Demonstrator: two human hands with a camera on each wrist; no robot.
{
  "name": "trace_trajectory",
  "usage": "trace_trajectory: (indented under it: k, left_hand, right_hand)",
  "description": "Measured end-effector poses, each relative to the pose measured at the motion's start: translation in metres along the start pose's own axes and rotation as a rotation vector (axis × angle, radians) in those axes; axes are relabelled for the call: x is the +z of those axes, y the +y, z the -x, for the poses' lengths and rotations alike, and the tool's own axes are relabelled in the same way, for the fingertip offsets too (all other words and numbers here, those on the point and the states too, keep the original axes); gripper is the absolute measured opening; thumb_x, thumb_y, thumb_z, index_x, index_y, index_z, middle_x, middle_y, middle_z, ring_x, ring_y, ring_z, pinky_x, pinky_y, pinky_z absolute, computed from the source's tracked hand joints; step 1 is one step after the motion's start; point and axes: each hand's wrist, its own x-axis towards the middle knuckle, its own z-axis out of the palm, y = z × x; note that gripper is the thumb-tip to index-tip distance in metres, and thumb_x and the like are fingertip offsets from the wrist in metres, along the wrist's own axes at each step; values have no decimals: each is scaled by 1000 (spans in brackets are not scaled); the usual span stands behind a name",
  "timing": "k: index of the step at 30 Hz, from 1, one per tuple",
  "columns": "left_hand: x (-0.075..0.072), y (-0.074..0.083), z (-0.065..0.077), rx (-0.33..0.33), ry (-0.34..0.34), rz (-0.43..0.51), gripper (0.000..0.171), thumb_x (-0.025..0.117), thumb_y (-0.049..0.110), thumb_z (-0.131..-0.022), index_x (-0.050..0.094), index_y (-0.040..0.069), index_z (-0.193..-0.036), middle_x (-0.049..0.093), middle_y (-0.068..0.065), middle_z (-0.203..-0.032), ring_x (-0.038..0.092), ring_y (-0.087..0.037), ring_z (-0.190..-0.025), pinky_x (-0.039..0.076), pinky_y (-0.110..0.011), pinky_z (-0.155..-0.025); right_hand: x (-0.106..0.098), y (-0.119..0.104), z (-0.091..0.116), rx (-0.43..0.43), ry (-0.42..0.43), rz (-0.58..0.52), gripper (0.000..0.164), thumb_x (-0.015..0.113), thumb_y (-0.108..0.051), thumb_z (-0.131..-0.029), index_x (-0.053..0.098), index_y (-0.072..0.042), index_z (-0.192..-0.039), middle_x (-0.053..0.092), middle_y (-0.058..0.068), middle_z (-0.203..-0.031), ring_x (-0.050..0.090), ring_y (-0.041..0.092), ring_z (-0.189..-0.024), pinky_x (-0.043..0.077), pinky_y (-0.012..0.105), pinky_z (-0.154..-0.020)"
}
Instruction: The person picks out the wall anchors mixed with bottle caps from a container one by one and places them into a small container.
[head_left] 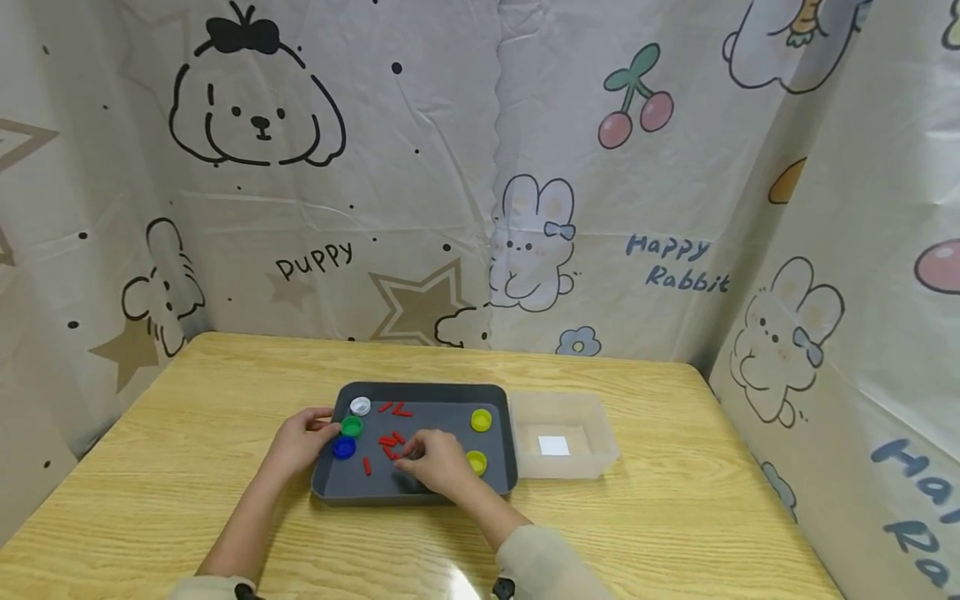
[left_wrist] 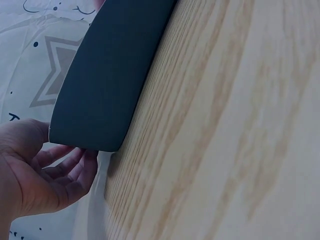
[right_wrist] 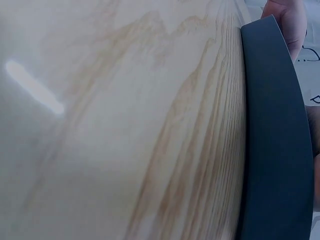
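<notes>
My left hand [head_left: 298,442] holds the left edge of a dark grey tray [head_left: 431,497], thumb over the rim beside the green cap [head_left: 352,427]. In the left wrist view, that hand's fingers [left_wrist: 75,167] curl against the tray's outer wall. My right hand [head_left: 438,462] reaches into the tray, thumb and index fingertips close together right at a cluster of short red sticks [head_left: 388,441]; I cannot tell whether they pinch one. More red sticks [head_left: 397,409] lie toward the back, and a single red stick [head_left: 367,466] sits near the front.
Along the tray's left side are a white cap [head_left: 360,407] and a blue cap [head_left: 344,447]. Two yellow caps, one farther back [head_left: 481,420] and one nearer [head_left: 476,462], lie on the right. A translucent plastic box [head_left: 603,433] stands against the tray's right side on the wooden table [head_left: 675,533].
</notes>
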Motion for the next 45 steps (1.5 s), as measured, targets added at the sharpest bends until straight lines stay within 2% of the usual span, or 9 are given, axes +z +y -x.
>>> trace_trajectory:
  k: [7,14,21,29,45]
  left_hand:
    - [0,1,-1,3,6,-3,45,55,19,-94,47,-8,-129,56,-30,-118,56,-38,-107,50,-40,-82]
    - [1,0,0,-9,1,8,46,54,19,-94,46,-8,-130,56,-29,-118,56,-37,-106,51,-38,-81]
    - [1,3,-1,-8,-10,0,47,53,22,-95,46,-7,-131,55,-30,-119,55,-38,-107,50,-42,-85]
    - [2,4,-2,-8,-6,-1,47,53,23,-95,46,-7,-131,55,-29,-119,55,-38,-108,48,-44,-87]
    - [1,-1,0,23,9,-9,45,53,19,-94,45,-6,-131,57,-30,-116,57,-38,-105,50,-40,-81]
  right_hand:
    - [1,-1,-6,39,-17,14,17,77,-28,-76,68,-14,-79,67,-5,-75,57,6,-67,43,20,-60]
    - [4,0,-10,74,-26,67,17,77,-28,-76,67,-15,-75,65,-7,-74,53,5,-65,42,21,-59]
    - [3,0,-10,70,-28,73,17,76,-23,-78,65,-13,-69,61,-7,-67,48,6,-60,39,21,-55]
    - [-3,1,-10,59,-18,75,14,74,-21,-79,67,-12,-71,63,-6,-68,50,5,-59,40,20,-54]
    - [-27,-5,-3,2,-35,113,10,71,-23,-82,69,-14,-77,64,-6,-71,50,3,-56,40,20,-50]
